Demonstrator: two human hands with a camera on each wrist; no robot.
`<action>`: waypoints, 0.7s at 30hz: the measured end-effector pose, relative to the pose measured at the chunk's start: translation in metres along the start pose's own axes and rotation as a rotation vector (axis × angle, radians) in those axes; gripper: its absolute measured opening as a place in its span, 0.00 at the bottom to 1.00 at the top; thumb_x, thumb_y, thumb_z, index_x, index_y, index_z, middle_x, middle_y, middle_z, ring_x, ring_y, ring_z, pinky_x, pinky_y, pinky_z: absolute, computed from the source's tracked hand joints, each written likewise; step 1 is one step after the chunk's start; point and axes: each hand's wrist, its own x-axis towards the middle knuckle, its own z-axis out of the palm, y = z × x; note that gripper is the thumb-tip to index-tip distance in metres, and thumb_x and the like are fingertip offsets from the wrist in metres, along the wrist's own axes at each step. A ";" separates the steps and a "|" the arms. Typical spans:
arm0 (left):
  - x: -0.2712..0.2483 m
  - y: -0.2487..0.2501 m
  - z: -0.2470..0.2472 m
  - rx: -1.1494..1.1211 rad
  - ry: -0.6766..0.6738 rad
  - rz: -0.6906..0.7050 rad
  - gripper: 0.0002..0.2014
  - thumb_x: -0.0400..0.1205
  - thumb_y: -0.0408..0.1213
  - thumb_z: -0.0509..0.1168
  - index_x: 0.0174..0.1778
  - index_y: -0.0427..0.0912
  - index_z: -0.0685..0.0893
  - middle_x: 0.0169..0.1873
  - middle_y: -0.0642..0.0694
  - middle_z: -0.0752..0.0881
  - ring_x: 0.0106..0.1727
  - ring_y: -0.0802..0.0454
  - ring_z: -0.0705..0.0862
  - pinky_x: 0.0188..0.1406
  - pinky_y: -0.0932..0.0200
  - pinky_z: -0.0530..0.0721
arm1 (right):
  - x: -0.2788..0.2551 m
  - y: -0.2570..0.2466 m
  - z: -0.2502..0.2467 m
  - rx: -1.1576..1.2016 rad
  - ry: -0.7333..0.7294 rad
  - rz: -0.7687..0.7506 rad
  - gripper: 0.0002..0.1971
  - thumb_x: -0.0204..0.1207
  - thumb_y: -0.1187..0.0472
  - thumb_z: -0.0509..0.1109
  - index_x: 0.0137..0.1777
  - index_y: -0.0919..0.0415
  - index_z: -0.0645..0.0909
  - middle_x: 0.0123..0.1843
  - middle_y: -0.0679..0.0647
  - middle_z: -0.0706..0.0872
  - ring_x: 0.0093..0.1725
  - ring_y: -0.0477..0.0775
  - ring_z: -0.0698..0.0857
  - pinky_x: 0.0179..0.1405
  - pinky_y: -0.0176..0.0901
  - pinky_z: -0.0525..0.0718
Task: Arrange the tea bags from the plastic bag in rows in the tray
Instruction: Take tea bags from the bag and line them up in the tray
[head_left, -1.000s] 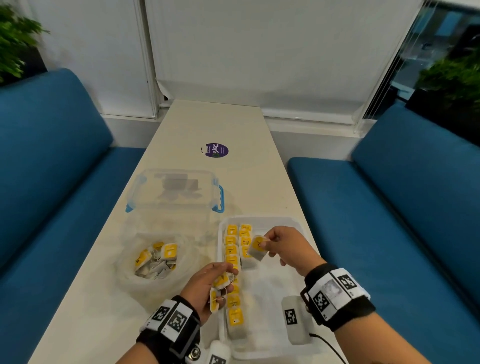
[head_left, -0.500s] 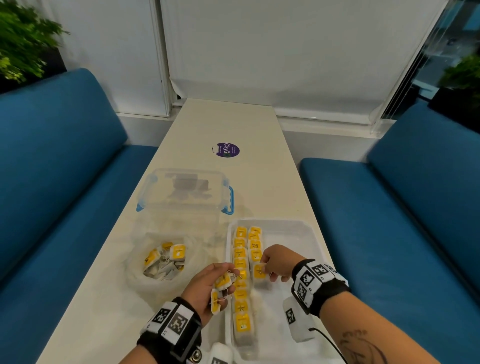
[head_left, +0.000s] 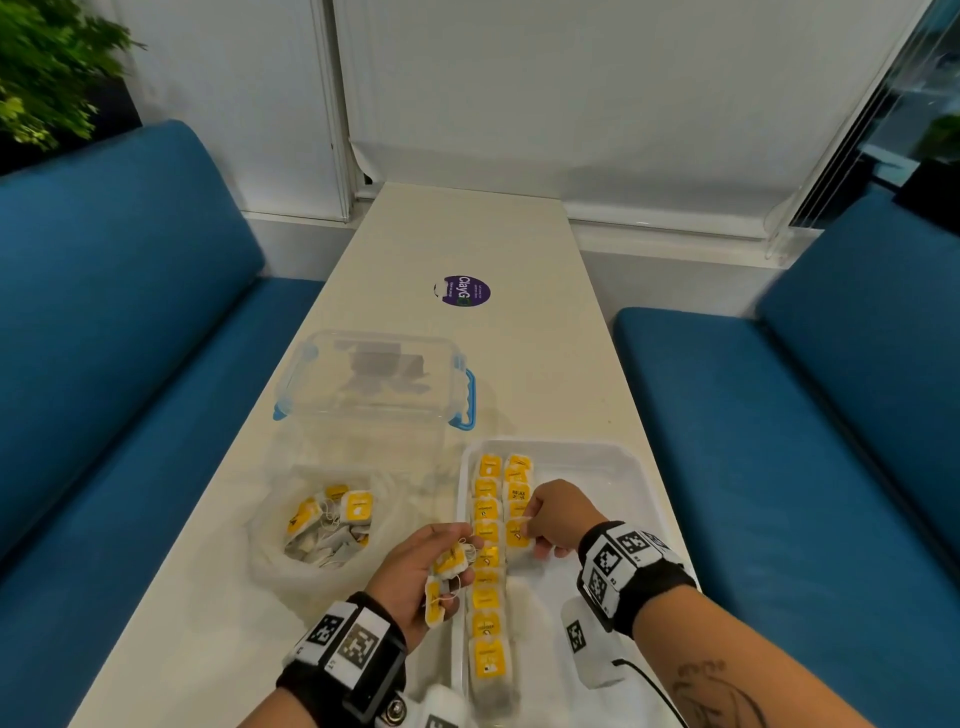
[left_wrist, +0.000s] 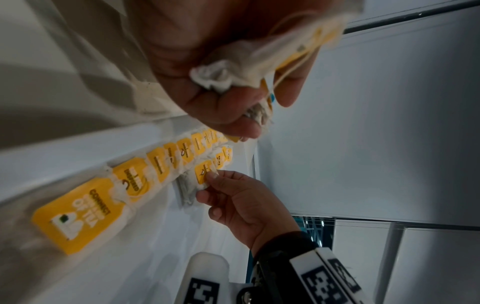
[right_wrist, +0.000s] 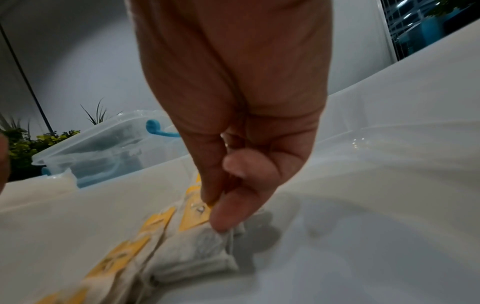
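A long cream table (head_left: 467, 249) is running between two blue sofas (head_left: 130, 312) toward white blinds (head_left: 571, 93), with plants (head_left: 47, 67) sitting in the corners. A purple sticker (head_left: 466, 291) on the table is reading "ClayG". Nearer, a clear box (head_left: 371, 382) with blue clips is standing behind the plastic bag (head_left: 322, 525), which is lying open with tea bags inside. The white tray (head_left: 618, 467) is holding two rows of yellow-tagged bags — one tag is reading "CONNECT". The right hand (head_left: 558, 517) is pinching a tea bag (head_left: 517, 535) at the second row's near end, low over the tray floor. The left hand (head_left: 421, 564) is clutching a bunch (head_left: 447, 569) of bags beside the tray — fingers curled round them.
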 end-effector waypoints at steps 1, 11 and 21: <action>0.001 0.000 0.001 -0.003 -0.001 0.001 0.06 0.82 0.34 0.60 0.44 0.38 0.82 0.37 0.43 0.88 0.24 0.53 0.79 0.12 0.70 0.69 | 0.000 0.000 0.000 -0.005 0.008 -0.005 0.13 0.77 0.68 0.67 0.34 0.57 0.71 0.15 0.47 0.80 0.21 0.46 0.80 0.16 0.33 0.73; 0.008 0.003 0.012 -0.017 0.035 0.076 0.06 0.82 0.32 0.60 0.45 0.39 0.83 0.37 0.41 0.84 0.32 0.48 0.79 0.14 0.66 0.72 | -0.036 -0.016 -0.020 0.241 0.179 -0.260 0.15 0.70 0.55 0.77 0.37 0.58 0.72 0.31 0.50 0.78 0.26 0.46 0.79 0.17 0.28 0.70; -0.002 0.004 0.022 -0.042 0.015 0.134 0.08 0.84 0.31 0.56 0.49 0.42 0.81 0.42 0.41 0.85 0.36 0.47 0.85 0.19 0.62 0.83 | -0.096 -0.038 0.009 0.113 -0.061 -0.403 0.13 0.68 0.65 0.78 0.37 0.56 0.73 0.28 0.48 0.76 0.23 0.43 0.79 0.17 0.29 0.73</action>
